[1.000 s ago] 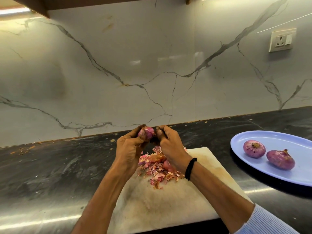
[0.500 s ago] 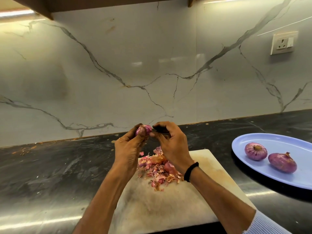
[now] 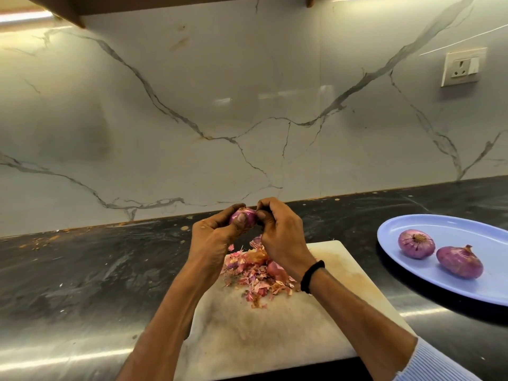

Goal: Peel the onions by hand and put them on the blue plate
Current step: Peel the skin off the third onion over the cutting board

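Observation:
My left hand [image 3: 213,235] grips a small purple onion [image 3: 247,215] above the far end of the white cutting board [image 3: 275,334]. Fingers of my right hand [image 3: 280,232] are curled against the onion's right side and pinch at its skin. A heap of pink onion skins [image 3: 255,273] lies on the board under my hands, with another onion partly hidden in it. The blue plate [image 3: 453,270] stands at the right and holds two onions, one [image 3: 416,243] behind the other [image 3: 459,262].
The board and plate rest on a dark stone counter [image 3: 82,270] against a marble wall. A wall socket [image 3: 461,67] is at the upper right. Crumbs of skin lie along the counter's back edge at the left.
Both hands stay together on the onion above the board. My right fingers have shifted a little on the onion's right side.

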A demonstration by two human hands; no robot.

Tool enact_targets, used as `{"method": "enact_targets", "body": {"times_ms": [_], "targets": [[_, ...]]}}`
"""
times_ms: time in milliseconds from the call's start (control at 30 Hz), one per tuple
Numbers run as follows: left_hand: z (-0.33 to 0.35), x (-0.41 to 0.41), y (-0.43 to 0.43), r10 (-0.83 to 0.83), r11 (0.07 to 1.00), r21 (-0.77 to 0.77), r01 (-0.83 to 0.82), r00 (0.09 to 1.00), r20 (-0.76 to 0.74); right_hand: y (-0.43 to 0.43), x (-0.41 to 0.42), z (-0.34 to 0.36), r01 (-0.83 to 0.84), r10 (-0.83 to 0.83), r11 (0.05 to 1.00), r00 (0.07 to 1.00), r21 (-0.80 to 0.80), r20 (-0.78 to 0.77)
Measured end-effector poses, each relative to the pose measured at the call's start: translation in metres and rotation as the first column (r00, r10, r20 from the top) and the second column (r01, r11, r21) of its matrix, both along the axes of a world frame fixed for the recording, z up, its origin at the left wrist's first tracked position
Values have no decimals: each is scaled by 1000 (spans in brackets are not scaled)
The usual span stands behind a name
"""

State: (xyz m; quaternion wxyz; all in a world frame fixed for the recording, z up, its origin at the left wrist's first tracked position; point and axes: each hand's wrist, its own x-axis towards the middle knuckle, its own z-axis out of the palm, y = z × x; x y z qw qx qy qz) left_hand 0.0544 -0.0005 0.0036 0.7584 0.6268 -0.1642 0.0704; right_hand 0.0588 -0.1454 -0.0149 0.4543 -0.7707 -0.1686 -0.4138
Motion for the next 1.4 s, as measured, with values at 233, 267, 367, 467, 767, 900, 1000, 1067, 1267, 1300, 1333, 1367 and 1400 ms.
{"method": "enact_targets", "body": {"times_ms": [233, 267, 367, 467, 767, 900, 1000, 1067, 1267, 1300, 1333, 1367, 1400], "targets": [[1, 1, 8, -125, 991, -42, 124, 991, -47, -5, 2, 9, -183, 389, 848, 852, 497, -351], [1, 0, 7, -146, 988, -66, 143, 988, -49, -7, 3, 11, -174, 448, 777, 828, 605, -338], [1, -1, 2, -124, 989, -89, 122, 992, -22, -14, 4, 15, -141, 528, 628, 800, 765, -286], [1, 2, 4, -53, 996, -74, 54, 999, 11, -15, 1, 14, -167, 427, 778, 848, 606, -315], [1, 5, 8, -5, 1000, 21, 4, 999, 46, -13, 0, 11, -204, 240, 954, 959, 221, -148], [-1, 7, 11, 48, 994, 93, -56, 995, 88, -13, 0, 7, -141, 155, 986, 971, 91, -184], [-2, 7, 12, 61, 989, 128, -79, 988, 142, -11, 1, 9, -237, 278, 950, 939, 204, -202], [-1, 6, 12, 59, 987, 136, -83, 984, 167, -11, 0, 10, -256, 302, 939, 932, 228, -198], [-2, 3, 9, 51, 981, 173, -86, 979, 197, -5, -1, 6, -306, 371, 913, 899, 269, -235], [-2, 3, 7, 52, 980, 179, -88, 979, 196, -4, 0, 4, -272, 330, 930, 914, 245, -237], [-3, 2, 6, 53, 979, 181, -88, 980, 193, -2, 0, 2, -223, 270, 952, 933, 208, -236], [-3, 1, 5, 50, 980, 178, -84, 981, 187, -1, -1, -1, -168, 203, 972, 953, 164, -226], [-4, 0, 4, 49, 981, 174, -80, 983, 176, 1, -1, -3, -116, 139, 986, 969, 123, -206]]}}
